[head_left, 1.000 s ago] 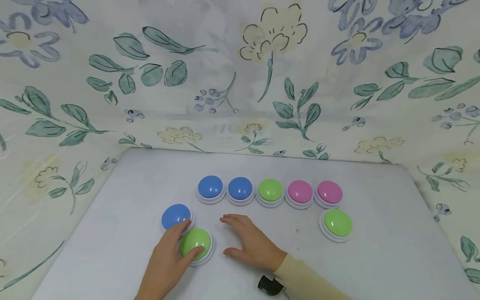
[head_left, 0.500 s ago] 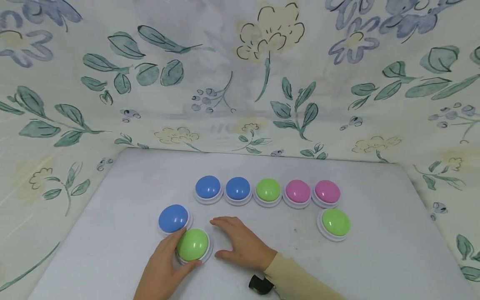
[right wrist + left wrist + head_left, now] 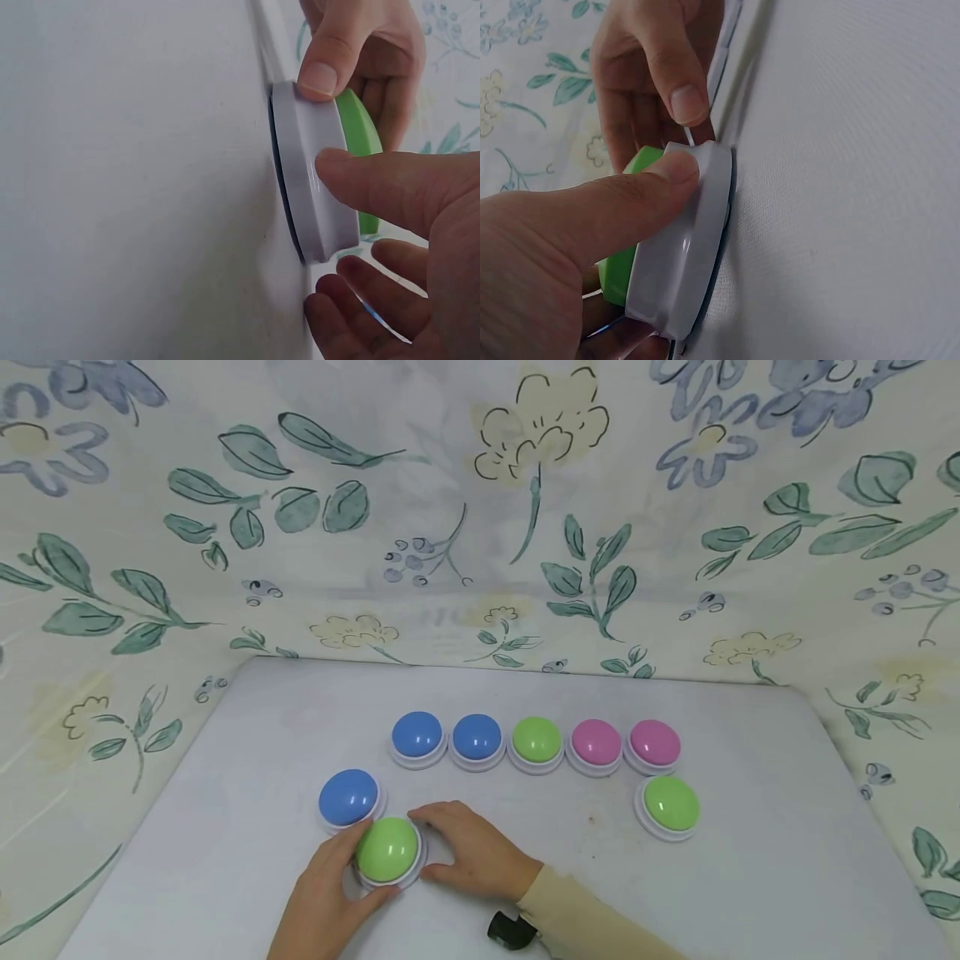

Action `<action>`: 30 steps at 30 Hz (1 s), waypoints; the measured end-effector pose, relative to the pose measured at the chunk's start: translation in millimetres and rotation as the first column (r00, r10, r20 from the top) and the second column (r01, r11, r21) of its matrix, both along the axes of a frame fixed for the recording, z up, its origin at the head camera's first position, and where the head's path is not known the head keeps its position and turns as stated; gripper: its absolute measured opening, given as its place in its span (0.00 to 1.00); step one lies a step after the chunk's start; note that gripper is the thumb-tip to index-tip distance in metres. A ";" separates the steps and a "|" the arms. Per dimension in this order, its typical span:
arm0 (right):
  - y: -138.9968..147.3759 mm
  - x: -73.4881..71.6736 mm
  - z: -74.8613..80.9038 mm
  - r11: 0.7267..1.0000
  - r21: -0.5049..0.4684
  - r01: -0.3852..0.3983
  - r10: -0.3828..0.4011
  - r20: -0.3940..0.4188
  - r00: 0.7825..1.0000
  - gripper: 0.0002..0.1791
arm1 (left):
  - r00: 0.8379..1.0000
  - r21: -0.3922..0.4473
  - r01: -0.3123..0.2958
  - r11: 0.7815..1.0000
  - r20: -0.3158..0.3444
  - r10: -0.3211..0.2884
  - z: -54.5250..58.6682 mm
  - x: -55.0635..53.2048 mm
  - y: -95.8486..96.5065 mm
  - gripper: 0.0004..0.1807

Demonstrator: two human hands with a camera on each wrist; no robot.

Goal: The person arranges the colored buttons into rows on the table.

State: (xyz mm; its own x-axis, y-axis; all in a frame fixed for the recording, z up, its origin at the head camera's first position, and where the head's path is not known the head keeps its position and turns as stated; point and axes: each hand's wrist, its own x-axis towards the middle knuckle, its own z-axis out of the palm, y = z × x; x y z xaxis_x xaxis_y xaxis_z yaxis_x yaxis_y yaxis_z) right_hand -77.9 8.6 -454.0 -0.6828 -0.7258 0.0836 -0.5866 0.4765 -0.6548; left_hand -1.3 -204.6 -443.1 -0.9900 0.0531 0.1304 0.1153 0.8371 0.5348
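Glossy green domed button (image 3: 387, 850), smooth round white base (image 3: 295, 150): left hand (image 3: 322, 883) grips it from 8 o'clock; right hand (image 3: 482, 856) curves at 3 o'clock, loosely parted, contact unclear.

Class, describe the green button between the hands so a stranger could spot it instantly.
On the white table, look left of centre, where the left hand and right hand face each other. The green button sits between them; the other two green buttons have no hands around them.
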 end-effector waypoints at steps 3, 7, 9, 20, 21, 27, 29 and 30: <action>-2.4 0.5 -0.5 1.000 -0.003 -0.010 0.010 -0.010 1.000 0.35 | 1.000 -0.003 0.001 1.000 0.011 -0.001 0.4 -0.8 0.8 0.50; -3.8 0.9 -2.0 1.000 -0.008 -0.003 0.003 -0.038 0.999 0.35 | 1.000 -0.015 0.001 1.000 0.019 0.000 1.3 -1.8 2.6 0.50; -4.0 1.2 -2.4 1.000 -0.010 0.008 -0.008 -0.040 0.999 0.34 | 1.000 -0.019 0.002 1.000 0.006 -0.002 1.2 -2.0 3.7 0.50; 6.5 2.0 -0.5 0.998 -0.041 0.051 -0.054 -0.065 0.996 0.34 | 0.999 -0.024 0.029 0.999 -0.028 -0.030 2.7 -6.3 12.1 0.48; 8.2 2.0 -0.3 0.998 -0.041 0.056 -0.058 -0.066 0.996 0.34 | 0.999 -0.027 0.036 0.999 -0.038 -0.037 2.0 -6.9 13.3 0.48; 19.1 2.7 1.2 0.995 -0.031 0.093 -0.095 -0.048 0.994 0.33 | 0.988 -0.047 0.079 0.996 -0.126 -0.084 -3.3 -11.1 19.9 0.48; 23.8 2.8 1.8 0.994 -0.037 0.102 -0.104 -0.039 0.994 0.33 | 0.985 -0.044 0.093 0.995 -0.144 -0.099 -3.9 -13.6 23.2 0.48; 26.3 2.8 2.4 0.993 -0.042 0.107 -0.109 -0.037 0.993 0.33 | 0.982 -0.043 0.102 0.994 -0.154 -0.107 -4.0 -14.7 24.9 0.48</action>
